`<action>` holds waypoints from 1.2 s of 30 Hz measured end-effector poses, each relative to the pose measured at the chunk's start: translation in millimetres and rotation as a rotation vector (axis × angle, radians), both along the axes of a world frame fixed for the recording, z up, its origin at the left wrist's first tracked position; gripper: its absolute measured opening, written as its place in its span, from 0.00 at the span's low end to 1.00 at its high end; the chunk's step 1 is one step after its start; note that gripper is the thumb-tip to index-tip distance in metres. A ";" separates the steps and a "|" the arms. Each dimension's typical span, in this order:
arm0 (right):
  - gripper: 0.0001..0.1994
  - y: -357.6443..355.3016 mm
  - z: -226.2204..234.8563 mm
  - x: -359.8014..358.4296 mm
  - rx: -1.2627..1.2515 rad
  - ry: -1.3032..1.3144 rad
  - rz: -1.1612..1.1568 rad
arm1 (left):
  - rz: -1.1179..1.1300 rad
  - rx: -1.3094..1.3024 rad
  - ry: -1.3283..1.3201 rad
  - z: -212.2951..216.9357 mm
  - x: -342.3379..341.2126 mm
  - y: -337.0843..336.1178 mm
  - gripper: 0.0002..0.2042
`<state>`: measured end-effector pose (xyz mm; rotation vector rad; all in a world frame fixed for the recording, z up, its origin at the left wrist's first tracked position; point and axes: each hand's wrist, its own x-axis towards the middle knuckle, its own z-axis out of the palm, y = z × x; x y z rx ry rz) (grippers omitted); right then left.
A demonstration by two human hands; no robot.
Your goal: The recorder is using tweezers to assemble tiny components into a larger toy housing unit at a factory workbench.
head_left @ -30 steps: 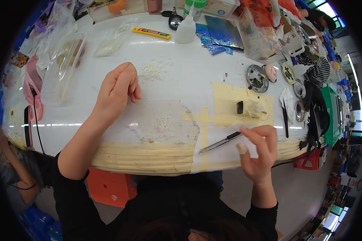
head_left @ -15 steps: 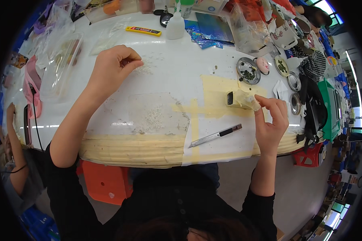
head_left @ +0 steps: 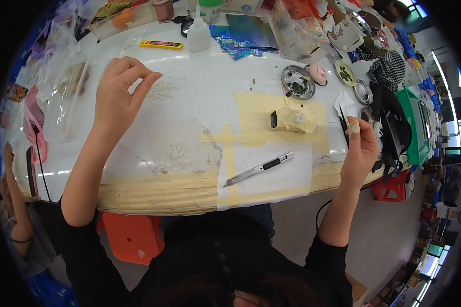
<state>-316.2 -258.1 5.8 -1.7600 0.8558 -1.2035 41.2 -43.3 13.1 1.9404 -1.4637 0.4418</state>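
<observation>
My left hand (head_left: 119, 97) hovers over the white table (head_left: 200, 102) with thumb and forefinger pinched together, right beside a small scatter of tiny white beads (head_left: 161, 90). Whether a bead sits between the fingertips is too small to tell. My right hand (head_left: 361, 151) is at the table's right edge, fingers closed on a small pale piece (head_left: 353, 126). A cream lump with a dark end (head_left: 292, 120) rests on a yellow sheet (head_left: 251, 110). A utility knife (head_left: 258, 169) lies loose on white paper (head_left: 287, 181) near the front edge.
Round metal dishes (head_left: 297, 82) with green bits, a white glue bottle (head_left: 198, 31), a yellow cutter (head_left: 161, 45) and plastic bags crowd the far side. More white beads (head_left: 178, 152) lie mid-table. An orange stool (head_left: 130, 235) stands below; another person's arm (head_left: 13, 194) is at left.
My right hand let go of the knife, went to the cream lump, then drew right to the table edge with a small piece. My left hand shifted away toward the far bead scatter.
</observation>
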 end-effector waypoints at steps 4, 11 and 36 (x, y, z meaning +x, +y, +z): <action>0.08 -36.2 -2.9 -31.7 -0.015 0.004 -0.107 | -0.141 0.135 0.087 26.1 -38.6 3.5 0.13; 0.10 -99.4 -4.7 -58.5 0.039 0.187 -0.110 | -0.459 0.330 0.028 65.2 -109.5 -103.6 0.11; 0.10 -118.4 -2.1 -70.5 0.234 0.247 0.059 | -0.613 0.451 1.023 1.3 -253.3 -285.6 0.10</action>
